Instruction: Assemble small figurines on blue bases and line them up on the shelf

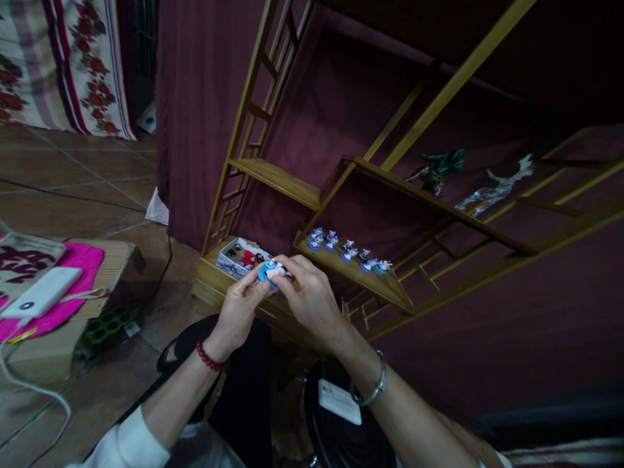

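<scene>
Between my two hands is a small figurine (271, 272) with a blue base and white and pale parts. My left hand (241, 309) pinches the base from the left, thumb and finger closed on it. My right hand (312, 292) grips the figurine from the right with its fingertips. Just behind my left hand, an open box (228, 265) on the lower wooden ledge holds red and dark small items. To the right, several similar figurines (348, 251) stand in rows on a wooden shelf (390, 290).
A wooden display rack (277, 181) stands before a dark red curtain (199, 123). Higher up are a green ornament (446, 162) and a clear one (492, 195). A white phone (340, 401) lies on a black round seat (336, 442). At left, a white power bank (43, 292) rests on pink cloth.
</scene>
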A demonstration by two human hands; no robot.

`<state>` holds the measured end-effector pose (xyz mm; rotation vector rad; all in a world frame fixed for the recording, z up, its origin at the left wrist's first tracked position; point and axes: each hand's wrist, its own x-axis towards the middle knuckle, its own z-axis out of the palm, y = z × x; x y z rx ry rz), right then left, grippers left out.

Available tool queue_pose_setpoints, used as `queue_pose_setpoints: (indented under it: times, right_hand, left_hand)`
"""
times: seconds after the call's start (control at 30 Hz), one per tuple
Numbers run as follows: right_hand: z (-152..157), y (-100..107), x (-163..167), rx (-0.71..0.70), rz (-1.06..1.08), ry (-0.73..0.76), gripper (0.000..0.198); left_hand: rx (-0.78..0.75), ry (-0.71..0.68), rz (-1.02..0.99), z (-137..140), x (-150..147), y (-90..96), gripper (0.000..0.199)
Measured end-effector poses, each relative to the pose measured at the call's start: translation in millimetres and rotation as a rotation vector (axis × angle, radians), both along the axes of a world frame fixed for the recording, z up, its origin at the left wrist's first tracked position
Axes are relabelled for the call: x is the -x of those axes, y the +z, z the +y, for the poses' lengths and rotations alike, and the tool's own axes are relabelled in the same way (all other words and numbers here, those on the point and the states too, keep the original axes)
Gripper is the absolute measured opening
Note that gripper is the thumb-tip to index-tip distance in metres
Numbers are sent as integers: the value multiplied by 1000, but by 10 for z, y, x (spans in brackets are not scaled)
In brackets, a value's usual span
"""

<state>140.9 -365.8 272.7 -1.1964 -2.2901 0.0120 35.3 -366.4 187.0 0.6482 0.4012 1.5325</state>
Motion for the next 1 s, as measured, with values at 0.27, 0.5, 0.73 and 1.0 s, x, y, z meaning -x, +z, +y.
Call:
queue_pose_setpoints:
  times: [0.27, 0.5, 0.73, 1.0]
  right_hand:
    - [4, 51, -21, -15, -50, 150, 25]
    - [34, 83, -60, -67, -137, 281, 28]
    - [36, 135, -71, -72, -177, 337, 27]
    - [61, 114, -89, 14, -1, 198, 40]
  left_hand:
    - [-59, -81, -73, -14, 3, -21, 29]
    - [-78, -138, -129, -22, 8, -51, 27]
    - [-49, -158, -165, -17, 13, -79, 26]
    - [-77, -213, -194, 26, 42, 1, 29]
